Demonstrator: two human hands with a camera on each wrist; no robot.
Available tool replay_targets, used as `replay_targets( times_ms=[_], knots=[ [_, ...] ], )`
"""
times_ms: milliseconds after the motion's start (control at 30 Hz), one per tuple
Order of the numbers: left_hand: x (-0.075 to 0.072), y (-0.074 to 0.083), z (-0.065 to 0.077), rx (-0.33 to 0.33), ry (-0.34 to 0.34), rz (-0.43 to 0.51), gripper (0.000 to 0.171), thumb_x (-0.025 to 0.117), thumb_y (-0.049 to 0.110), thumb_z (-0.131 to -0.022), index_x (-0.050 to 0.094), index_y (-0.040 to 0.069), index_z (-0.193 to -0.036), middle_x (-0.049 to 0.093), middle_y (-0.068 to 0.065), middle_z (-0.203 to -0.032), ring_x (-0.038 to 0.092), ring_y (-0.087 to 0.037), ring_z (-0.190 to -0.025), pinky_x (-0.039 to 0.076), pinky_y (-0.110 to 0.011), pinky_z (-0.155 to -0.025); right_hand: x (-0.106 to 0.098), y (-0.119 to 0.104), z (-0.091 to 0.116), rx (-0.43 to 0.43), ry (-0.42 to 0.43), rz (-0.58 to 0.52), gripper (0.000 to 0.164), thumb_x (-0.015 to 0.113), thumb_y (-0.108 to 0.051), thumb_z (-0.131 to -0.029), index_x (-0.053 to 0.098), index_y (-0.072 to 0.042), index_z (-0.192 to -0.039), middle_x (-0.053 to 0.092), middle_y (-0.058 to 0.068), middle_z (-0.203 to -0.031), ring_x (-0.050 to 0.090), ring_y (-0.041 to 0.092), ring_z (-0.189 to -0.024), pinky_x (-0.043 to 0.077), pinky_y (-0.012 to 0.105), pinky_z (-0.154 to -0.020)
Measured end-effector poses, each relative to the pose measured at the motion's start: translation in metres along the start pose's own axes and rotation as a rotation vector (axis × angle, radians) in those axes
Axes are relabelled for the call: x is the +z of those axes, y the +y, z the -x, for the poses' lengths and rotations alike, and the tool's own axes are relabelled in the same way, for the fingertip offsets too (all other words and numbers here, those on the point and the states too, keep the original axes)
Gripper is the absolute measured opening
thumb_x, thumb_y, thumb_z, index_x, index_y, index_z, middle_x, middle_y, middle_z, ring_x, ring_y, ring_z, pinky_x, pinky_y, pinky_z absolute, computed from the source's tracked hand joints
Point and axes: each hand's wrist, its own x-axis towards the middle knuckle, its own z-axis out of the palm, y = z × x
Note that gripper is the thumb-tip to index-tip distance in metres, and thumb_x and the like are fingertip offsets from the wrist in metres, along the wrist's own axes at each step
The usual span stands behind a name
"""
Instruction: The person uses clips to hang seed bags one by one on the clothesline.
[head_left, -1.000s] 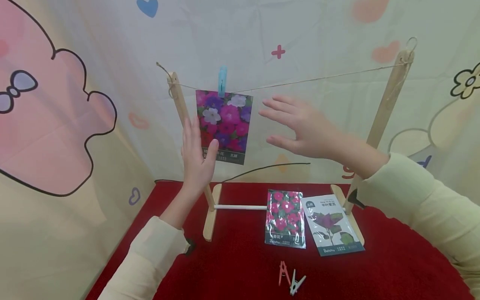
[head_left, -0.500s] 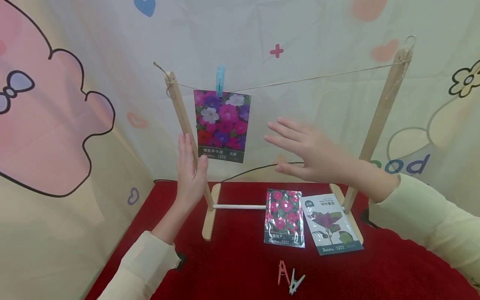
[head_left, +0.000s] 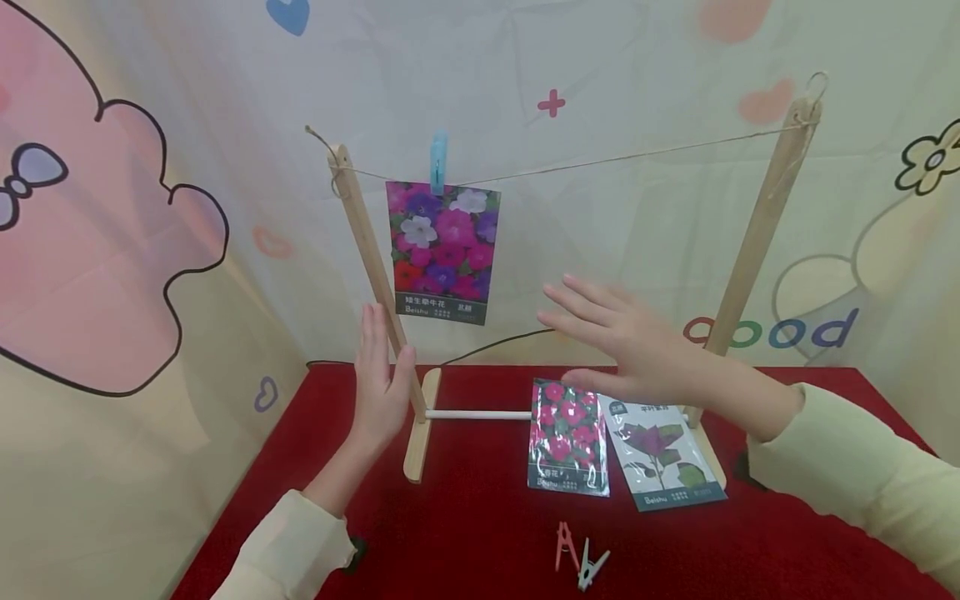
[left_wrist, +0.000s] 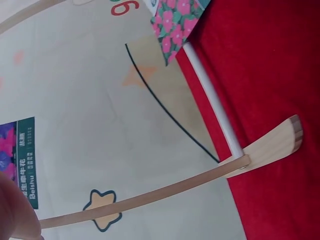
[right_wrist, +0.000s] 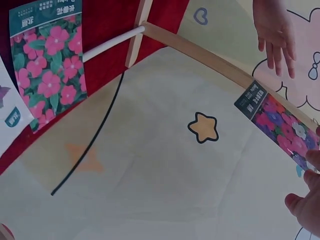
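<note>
A flower seed packet (head_left: 444,250) with purple, pink and white blooms hangs from the string (head_left: 585,167) under a light blue clothespin (head_left: 438,162). My left hand (head_left: 380,379), fingers straight, is beside the left wooden post (head_left: 360,225), below the packet; whether it touches the post I cannot tell. Fingers spread and holding nothing, my right hand (head_left: 626,342) hovers above two packets lying at the rack's base. One is a pink-flower packet (head_left: 568,442); the other, a white packet (head_left: 663,462) with a purple plant, is partly hidden by that hand.
On the red cloth (head_left: 450,533) near the front lie a pink clothespin (head_left: 566,546) and a white clothespin (head_left: 592,567). A white rod (head_left: 480,414) joins the rack's feet. The right post (head_left: 765,225) stands behind my right arm, before a printed curtain.
Both hands have come down, the left along the left post and the right toward the lying packets. The hanging packet and its clothespin stay in place.
</note>
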Motion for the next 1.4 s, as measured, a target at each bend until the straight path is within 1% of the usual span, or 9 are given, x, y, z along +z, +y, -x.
replay_targets(
  times_ms=[200,300,400,600,733,867,1133,1267,1400],
  knots=[
    [0.006,-0.008,0.011,-0.015,-0.024,0.003,0.063,0.042,0.023,-0.091,0.006,0.012,-0.143,-0.002,-0.001,-0.15,0.002,-0.022,-0.137,0.003,-0.058,-0.103,0.009,-0.004,0.011,0.042,-0.068,-0.006,0.067,0.061,-0.042,-0.078,0.038,-0.017,-0.135,0.03,0.007,-0.143,0.016,0.025,-0.136,0.023,0.053,-0.102],
    [0.011,-0.012,0.017,-0.018,-0.044,0.02,0.063,0.041,0.023,-0.091,0.007,0.009,-0.143,-0.001,-0.005,-0.15,0.003,-0.025,-0.137,0.003,-0.058,-0.103,0.014,-0.007,0.018,0.054,-0.112,-0.007,0.07,0.062,-0.044,-0.077,0.035,-0.017,-0.136,0.028,0.007,-0.144,0.015,0.026,-0.136,0.023,0.053,-0.102],
    [0.016,-0.016,0.023,-0.035,-0.061,0.031,0.064,0.041,0.025,-0.091,0.007,0.011,-0.143,0.0,-0.006,-0.15,0.005,-0.025,-0.136,0.003,-0.058,-0.103,0.02,-0.01,0.024,0.061,-0.141,-0.008,0.07,0.061,-0.043,-0.078,0.033,-0.017,-0.137,0.026,0.007,-0.145,0.015,0.026,-0.135,0.025,0.054,-0.1],
    [0.024,-0.024,0.032,-0.06,-0.071,0.017,0.064,0.042,0.028,-0.091,0.009,0.012,-0.143,0.003,-0.006,-0.15,0.007,-0.025,-0.136,0.006,-0.06,-0.102,0.03,-0.016,0.035,0.098,-0.167,-0.036,0.069,0.061,-0.042,-0.077,0.034,-0.019,-0.136,0.024,0.005,-0.146,0.014,0.025,-0.136,0.024,0.056,-0.1],
    [0.029,-0.029,0.038,-0.054,-0.084,0.027,0.066,0.044,0.028,-0.09,0.008,0.013,-0.143,0.003,-0.007,-0.149,0.006,-0.025,-0.136,0.007,-0.061,-0.101,0.036,-0.02,0.042,0.13,-0.184,-0.068,0.071,0.063,-0.044,-0.075,0.036,-0.02,-0.136,0.025,0.004,-0.146,0.016,0.025,-0.135,0.027,0.057,-0.098],
    [0.034,-0.033,0.044,-0.048,-0.102,0.014,0.067,0.044,0.028,-0.089,0.007,0.014,-0.143,0.003,-0.009,-0.149,0.005,-0.026,-0.136,0.007,-0.061,-0.101,0.045,-0.022,0.049,0.158,-0.221,-0.118,0.073,0.064,-0.044,-0.074,0.034,-0.021,-0.137,0.026,0.003,-0.145,0.017,0.025,-0.134,0.029,0.054,-0.099],
    [0.043,-0.04,0.055,-0.081,-0.149,-0.005,0.065,0.046,0.029,-0.089,0.012,0.013,-0.143,0.005,-0.007,-0.149,0.01,-0.027,-0.135,0.009,-0.059,-0.102,0.06,-0.025,0.066,0.236,-0.307,-0.202,0.083,0.07,-0.043,-0.069,0.029,-0.025,-0.138,0.027,0.002,-0.145,0.021,0.023,-0.133,0.038,0.049,-0.095],
    [0.048,-0.043,0.059,-0.065,-0.166,-0.019,0.064,0.046,0.029,-0.089,0.014,0.015,-0.142,0.008,-0.006,-0.149,0.01,-0.027,-0.136,0.01,-0.059,-0.101,0.067,-0.026,0.075,0.228,-0.316,-0.227,0.08,0.065,-0.047,-0.072,0.027,-0.025,-0.139,0.025,0.0,-0.146,0.02,0.024,-0.133,0.04,0.046,-0.093],
    [0.053,-0.045,0.062,-0.036,-0.172,-0.028,0.065,0.046,0.028,-0.089,0.012,0.019,-0.143,0.01,-0.003,-0.149,0.01,-0.025,-0.136,0.012,-0.06,-0.101,0.074,-0.027,0.084,0.215,-0.323,-0.252,0.077,0.059,-0.052,-0.075,0.027,-0.024,-0.139,0.024,0.001,-0.146,0.018,0.024,-0.134,0.038,0.048,-0.094]
  ],
)
